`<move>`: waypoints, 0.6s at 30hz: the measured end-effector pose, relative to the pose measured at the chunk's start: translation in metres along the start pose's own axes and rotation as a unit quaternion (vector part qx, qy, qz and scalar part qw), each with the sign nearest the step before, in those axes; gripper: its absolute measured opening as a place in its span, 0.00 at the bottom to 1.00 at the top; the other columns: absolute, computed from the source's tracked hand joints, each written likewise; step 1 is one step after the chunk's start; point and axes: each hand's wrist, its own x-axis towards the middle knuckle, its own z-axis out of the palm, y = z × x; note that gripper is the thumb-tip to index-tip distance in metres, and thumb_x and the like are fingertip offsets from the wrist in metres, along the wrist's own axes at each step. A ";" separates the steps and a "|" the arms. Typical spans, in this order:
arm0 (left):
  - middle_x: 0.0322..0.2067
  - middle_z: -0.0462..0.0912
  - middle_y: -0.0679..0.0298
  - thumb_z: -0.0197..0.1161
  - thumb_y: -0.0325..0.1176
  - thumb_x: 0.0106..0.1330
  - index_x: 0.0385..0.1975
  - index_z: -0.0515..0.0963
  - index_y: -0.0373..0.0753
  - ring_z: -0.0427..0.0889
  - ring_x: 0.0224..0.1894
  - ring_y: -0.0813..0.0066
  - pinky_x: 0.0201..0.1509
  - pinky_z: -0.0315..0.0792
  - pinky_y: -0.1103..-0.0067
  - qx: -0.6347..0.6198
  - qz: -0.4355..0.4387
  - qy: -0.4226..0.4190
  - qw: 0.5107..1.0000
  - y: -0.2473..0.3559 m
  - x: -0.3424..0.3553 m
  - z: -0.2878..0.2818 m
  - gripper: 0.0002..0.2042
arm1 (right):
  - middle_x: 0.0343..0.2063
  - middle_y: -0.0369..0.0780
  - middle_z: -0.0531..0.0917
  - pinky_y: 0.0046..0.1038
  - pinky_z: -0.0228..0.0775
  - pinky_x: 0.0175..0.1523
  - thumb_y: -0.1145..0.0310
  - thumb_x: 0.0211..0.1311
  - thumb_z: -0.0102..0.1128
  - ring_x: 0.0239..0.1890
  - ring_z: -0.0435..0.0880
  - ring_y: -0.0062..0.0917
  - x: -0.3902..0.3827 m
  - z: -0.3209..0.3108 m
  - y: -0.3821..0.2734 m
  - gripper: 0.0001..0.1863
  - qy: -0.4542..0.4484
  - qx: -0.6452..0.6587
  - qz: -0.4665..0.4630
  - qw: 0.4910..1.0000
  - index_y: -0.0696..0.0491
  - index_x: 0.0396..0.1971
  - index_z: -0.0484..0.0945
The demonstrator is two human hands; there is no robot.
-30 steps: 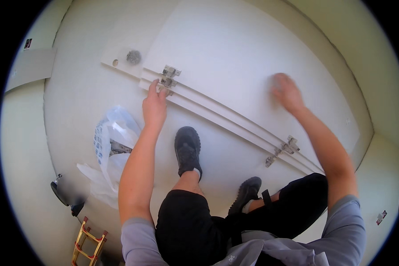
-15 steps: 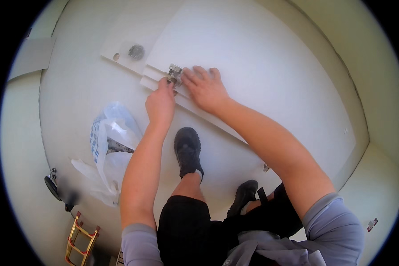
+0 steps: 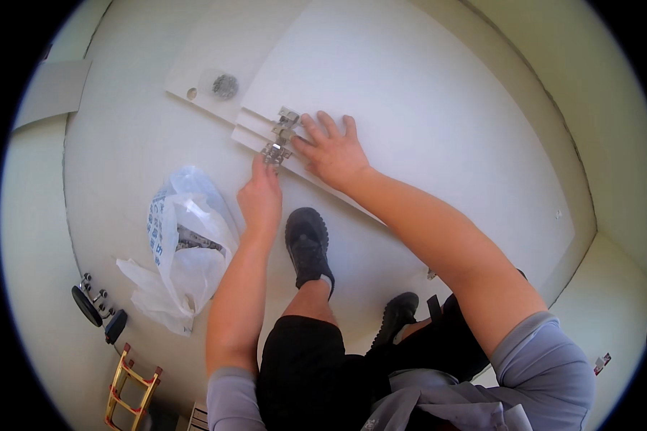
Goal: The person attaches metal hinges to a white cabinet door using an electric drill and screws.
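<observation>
Several metal cabinet hinges sit in a row at the left corner of a stack of white panels (image 3: 410,93). The nearest cabinet hinge (image 3: 274,153) is at the panel's near edge, its lower end pinched by the fingers of my left hand (image 3: 260,197). Beyond it are a middle hinge (image 3: 283,134) and a far hinge (image 3: 288,116). My right hand (image 3: 336,152) lies on the top panel with fingers spread, its thumb side beside the middle hinge. Whether the right fingers touch that hinge is hard to tell.
Another white panel (image 3: 187,75) with a round hole carries a clear bag of small screws (image 3: 225,87). A white plastic bag (image 3: 194,266) lies open left of my left forearm. A yellow-and-red ladder (image 3: 131,388) and black wheeled parts (image 3: 97,309) stand lower left. My shoe (image 3: 307,241) is close to the panels.
My left hand has moved a little toward me, and the nearest hinge now shows beyond its fingertips. My right hand stays on the panel, its fingers slightly more spread.
</observation>
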 end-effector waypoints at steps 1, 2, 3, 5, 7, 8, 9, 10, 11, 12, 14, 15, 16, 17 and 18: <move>0.22 0.84 0.49 0.58 0.34 0.76 0.56 0.74 0.39 0.84 0.24 0.45 0.28 0.75 0.56 0.007 -0.016 -0.003 1.000 -0.006 -0.006 0.003 0.13 | 0.78 0.39 0.56 0.64 0.46 0.72 0.51 0.68 0.62 0.79 0.50 0.39 0.001 -0.001 -0.001 0.33 0.000 0.002 -0.003 1.000 0.33 0.73 0.67; 0.22 0.84 0.48 0.58 0.34 0.76 0.57 0.74 0.38 0.84 0.24 0.44 0.28 0.75 0.56 0.014 -0.032 -0.007 0.999 -0.013 -0.012 0.008 0.14 | 0.78 0.39 0.56 0.64 0.45 0.72 0.51 0.68 0.62 0.79 0.50 0.39 0.001 0.000 -0.001 0.33 -0.001 0.003 -0.005 1.000 0.34 0.73 0.67; 0.22 0.84 0.48 0.58 0.34 0.76 0.58 0.73 0.39 0.84 0.25 0.44 0.28 0.75 0.55 0.019 -0.043 -0.013 0.999 -0.024 -0.017 0.013 0.14 | 0.79 0.39 0.55 0.64 0.45 0.72 0.52 0.68 0.63 0.79 0.50 0.39 0.002 0.000 -0.001 0.33 -0.001 0.004 -0.008 1.000 0.34 0.73 0.67; 0.22 0.83 0.47 0.58 0.34 0.76 0.60 0.73 0.39 0.84 0.25 0.43 0.29 0.75 0.55 0.028 -0.063 -0.027 0.997 -0.036 -0.022 0.016 0.16 | 0.79 0.39 0.55 0.63 0.45 0.73 0.52 0.69 0.62 0.79 0.50 0.39 0.003 0.002 -0.002 0.32 0.001 0.004 -0.007 1.000 0.34 0.72 0.68; 0.24 0.84 0.47 0.57 0.34 0.76 0.61 0.73 0.40 0.85 0.27 0.42 0.31 0.76 0.54 0.029 -0.087 -0.043 0.995 -0.035 -0.026 0.014 0.17 | 0.79 0.39 0.55 0.63 0.45 0.73 0.52 0.69 0.61 0.80 0.50 0.39 0.003 0.005 -0.002 0.31 0.004 -0.001 -0.005 1.000 0.34 0.72 0.68; 0.25 0.85 0.46 0.56 0.34 0.76 0.62 0.73 0.40 0.85 0.28 0.42 0.32 0.77 0.54 0.029 -0.100 -0.051 0.993 -0.031 -0.027 0.011 0.17 | 0.79 0.39 0.55 0.63 0.45 0.73 0.53 0.69 0.61 0.80 0.50 0.39 0.002 0.007 0.000 0.31 0.006 -0.006 -0.003 1.000 0.34 0.72 0.69; 0.24 0.84 0.46 0.57 0.34 0.75 0.62 0.73 0.41 0.85 0.27 0.42 0.31 0.76 0.54 0.023 -0.094 -0.044 0.994 -0.029 -0.030 0.013 0.17 | 0.79 0.39 0.55 0.63 0.44 0.73 0.53 0.70 0.61 0.80 0.49 0.39 0.002 0.008 0.002 0.31 0.007 -0.011 -0.002 1.000 0.34 0.72 0.69; 0.23 0.84 0.47 0.58 0.34 0.75 0.62 0.74 0.42 0.84 0.26 0.43 0.30 0.76 0.54 0.018 -0.088 -0.037 0.995 -0.027 -0.031 0.011 0.17 | 0.79 0.39 0.55 0.63 0.44 0.73 0.53 0.70 0.61 0.80 0.49 0.39 0.001 0.009 0.001 0.31 0.010 -0.010 -0.004 1.000 0.33 0.72 0.69; 0.22 0.83 0.47 0.59 0.33 0.75 0.62 0.74 0.42 0.84 0.25 0.44 0.30 0.75 0.54 0.013 -0.082 -0.029 0.996 -0.024 -0.031 0.010 0.18 | 0.79 0.39 0.55 0.63 0.44 0.73 0.53 0.70 0.60 0.80 0.49 0.39 0.001 0.010 0.001 0.31 0.012 -0.010 -0.005 1.000 0.33 0.72 0.68; 0.22 0.83 0.47 0.57 0.33 0.75 0.63 0.74 0.42 0.84 0.25 0.44 0.30 0.75 0.55 0.023 -0.064 -0.043 0.997 -0.022 -0.030 0.010 0.18 | 0.79 0.39 0.55 0.63 0.44 0.74 0.54 0.70 0.60 0.80 0.49 0.39 0.001 0.010 0.000 0.31 0.014 -0.009 -0.006 1.000 0.33 0.72 0.68; 0.23 0.84 0.49 0.54 0.34 0.76 0.64 0.73 0.42 0.84 0.26 0.43 0.30 0.76 0.56 0.041 -0.029 -0.071 0.996 -0.010 -0.020 0.000 0.18 | 0.79 0.39 0.55 0.63 0.44 0.74 0.54 0.69 0.61 0.80 0.50 0.39 0.000 0.011 -0.001 0.31 0.020 -0.012 -0.005 1.000 0.32 0.72 0.68; 0.23 0.84 0.48 0.56 0.33 0.75 0.65 0.72 0.43 0.84 0.26 0.43 0.30 0.76 0.55 0.056 -0.020 -0.079 0.995 -0.014 -0.021 0.005 0.20 | 0.79 0.39 0.55 0.62 0.44 0.74 0.54 0.69 0.61 0.80 0.50 0.39 0.000 0.012 -0.001 0.32 0.024 -0.013 -0.004 1.000 0.32 0.72 0.68; 0.22 0.83 0.48 0.58 0.33 0.74 0.67 0.71 0.44 0.84 0.25 0.43 0.30 0.76 0.55 0.073 -0.011 -0.085 0.994 -0.018 -0.019 0.009 0.22 | 0.79 0.39 0.55 0.62 0.43 0.74 0.55 0.69 0.61 0.80 0.49 0.38 0.000 0.011 0.000 0.32 0.023 -0.006 -0.006 1.000 0.32 0.72 0.68; 0.22 0.83 0.47 0.60 0.33 0.73 0.69 0.69 0.46 0.84 0.25 0.44 0.30 0.75 0.54 0.090 -0.001 -0.091 0.992 -0.022 -0.019 0.012 0.24 | 0.79 0.39 0.56 0.63 0.43 0.74 0.55 0.68 0.62 0.80 0.49 0.38 -0.001 0.011 0.001 0.32 0.022 0.001 -0.007 1.000 0.32 0.72 0.68; 0.22 0.83 0.47 0.60 0.33 0.73 0.69 0.70 0.46 0.84 0.25 0.43 0.30 0.76 0.54 0.087 -0.007 -0.089 0.992 -0.025 -0.020 0.014 0.24 | 0.78 0.39 0.56 0.63 0.42 0.74 0.56 0.68 0.62 0.80 0.49 0.37 -0.002 0.010 0.002 0.32 0.022 0.008 -0.007 1.000 0.32 0.72 0.68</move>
